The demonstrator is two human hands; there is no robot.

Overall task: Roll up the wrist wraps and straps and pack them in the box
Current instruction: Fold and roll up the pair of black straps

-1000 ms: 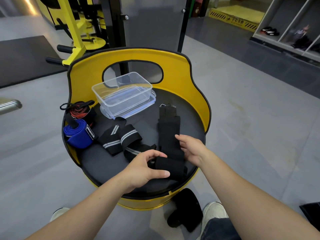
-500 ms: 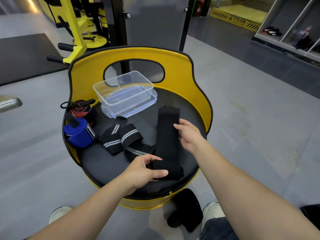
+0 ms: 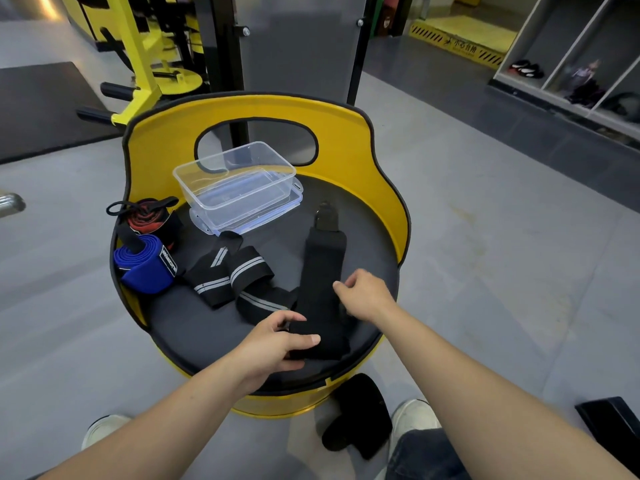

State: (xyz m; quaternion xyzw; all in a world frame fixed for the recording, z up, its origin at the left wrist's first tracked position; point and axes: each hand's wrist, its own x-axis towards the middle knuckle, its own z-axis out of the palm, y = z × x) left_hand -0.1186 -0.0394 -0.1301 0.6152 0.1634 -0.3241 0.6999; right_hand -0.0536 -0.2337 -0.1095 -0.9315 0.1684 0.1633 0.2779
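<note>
A long black wrist wrap [image 3: 322,271] lies stretched out on the black seat of a yellow barrel chair [image 3: 388,209]. My left hand [image 3: 277,344] grips the wrap's folded near end between thumb and fingers. Above the wrap's right edge hovers my right hand [image 3: 363,292], blurred, fingers loosely curled, holding nothing. Black straps with grey stripes [image 3: 235,275] lie to the left. A rolled blue wrap [image 3: 145,265] and a rolled red-and-black wrap [image 3: 149,220] sit at the seat's left rim. The clear plastic box [image 3: 235,181] stands open on its lid at the back.
The chair's yellow back wall curves round the far and right side. A black pad [image 3: 360,414] lies on the grey floor by my shoes. Yellow gym equipment [image 3: 145,64] stands behind on the left, shelving [image 3: 571,64] at the far right.
My right hand has let go of the wrap's edge and pulled back toward me. The wrap's far end now lies flatter, with its tab showing. My left hand stays on the near end.
</note>
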